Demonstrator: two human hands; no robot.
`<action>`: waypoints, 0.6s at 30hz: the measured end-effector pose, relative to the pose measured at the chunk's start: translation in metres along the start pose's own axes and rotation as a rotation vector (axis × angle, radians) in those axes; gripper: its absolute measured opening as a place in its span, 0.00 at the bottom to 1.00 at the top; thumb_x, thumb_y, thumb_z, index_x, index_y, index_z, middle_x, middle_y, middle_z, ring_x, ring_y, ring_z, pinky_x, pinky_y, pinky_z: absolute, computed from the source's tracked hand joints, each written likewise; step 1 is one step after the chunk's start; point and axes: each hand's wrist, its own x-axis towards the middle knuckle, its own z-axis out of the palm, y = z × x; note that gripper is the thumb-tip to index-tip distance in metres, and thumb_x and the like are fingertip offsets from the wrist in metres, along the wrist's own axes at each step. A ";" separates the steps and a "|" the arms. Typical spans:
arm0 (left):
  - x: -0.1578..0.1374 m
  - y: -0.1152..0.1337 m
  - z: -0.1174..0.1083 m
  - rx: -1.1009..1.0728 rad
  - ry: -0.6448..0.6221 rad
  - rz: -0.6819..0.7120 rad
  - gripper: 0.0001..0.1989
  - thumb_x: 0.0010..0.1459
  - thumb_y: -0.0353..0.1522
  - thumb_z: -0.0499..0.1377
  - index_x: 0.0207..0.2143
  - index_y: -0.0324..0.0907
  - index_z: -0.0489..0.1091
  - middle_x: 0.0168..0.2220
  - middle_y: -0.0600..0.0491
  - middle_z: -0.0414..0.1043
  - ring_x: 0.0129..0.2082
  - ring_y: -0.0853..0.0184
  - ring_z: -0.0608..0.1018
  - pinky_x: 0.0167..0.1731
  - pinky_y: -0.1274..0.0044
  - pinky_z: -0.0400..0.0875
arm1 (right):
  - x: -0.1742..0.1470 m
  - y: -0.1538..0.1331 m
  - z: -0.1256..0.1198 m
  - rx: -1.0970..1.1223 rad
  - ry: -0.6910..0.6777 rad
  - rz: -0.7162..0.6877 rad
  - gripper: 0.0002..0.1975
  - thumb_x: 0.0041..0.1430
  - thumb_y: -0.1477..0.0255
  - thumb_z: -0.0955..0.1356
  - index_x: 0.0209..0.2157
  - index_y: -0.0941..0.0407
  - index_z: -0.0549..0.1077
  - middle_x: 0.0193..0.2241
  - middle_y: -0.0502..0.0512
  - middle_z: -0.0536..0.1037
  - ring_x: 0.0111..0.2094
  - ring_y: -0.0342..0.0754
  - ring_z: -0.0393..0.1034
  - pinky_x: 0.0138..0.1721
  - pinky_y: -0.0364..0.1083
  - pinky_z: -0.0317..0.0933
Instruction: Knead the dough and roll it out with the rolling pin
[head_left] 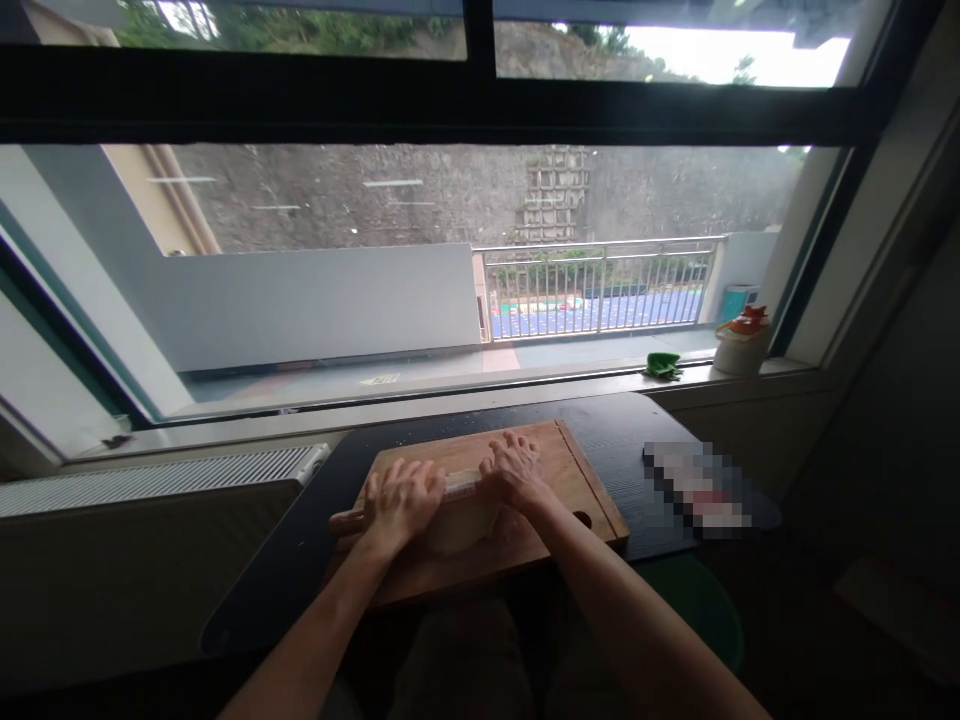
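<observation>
A pale sheet of dough (454,530) lies flat on a wooden cutting board (574,470). Across it rests a wooden rolling pin (460,486), whose left handle (346,522) sticks out past my left hand (405,498). That hand is laid over the pin's left part, its fingers curved forward around it. My right hand (514,470) bears on the right part of the pin, fingers bent over the top. The pin's right end and the undersides of both hands are hidden.
The board sits on a dark table (262,570) below a window. A blurred-out flat item (697,485) lies at the table's right. On the sill stand a white bottle with an orange top (741,342) and a green item (662,365). A radiator (165,480) is at left, a green stool (697,605) below.
</observation>
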 end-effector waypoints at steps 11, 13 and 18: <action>0.064 -0.002 -0.001 -0.039 -0.144 -0.052 0.26 0.56 0.48 0.43 0.47 0.45 0.69 0.45 0.46 0.72 0.49 0.54 0.70 0.49 0.65 0.61 | 0.047 0.002 0.006 -0.001 -0.111 0.071 0.19 0.59 0.62 0.57 0.41 0.57 0.72 0.45 0.62 0.69 0.47 0.55 0.61 0.48 0.52 0.52; 0.071 0.001 -0.003 -0.027 -0.196 -0.068 0.25 0.55 0.47 0.44 0.45 0.44 0.69 0.44 0.45 0.73 0.47 0.53 0.71 0.46 0.64 0.63 | 0.053 0.003 0.007 -0.005 -0.128 0.078 0.19 0.59 0.62 0.57 0.42 0.57 0.71 0.45 0.63 0.69 0.47 0.55 0.61 0.48 0.53 0.53; 0.061 0.005 -0.008 -0.023 -0.207 -0.014 0.22 0.57 0.43 0.44 0.44 0.42 0.69 0.49 0.46 0.70 0.50 0.55 0.69 0.51 0.64 0.59 | 0.047 0.003 0.005 -0.009 -0.145 0.074 0.20 0.59 0.63 0.55 0.43 0.57 0.71 0.47 0.63 0.69 0.48 0.56 0.61 0.48 0.53 0.53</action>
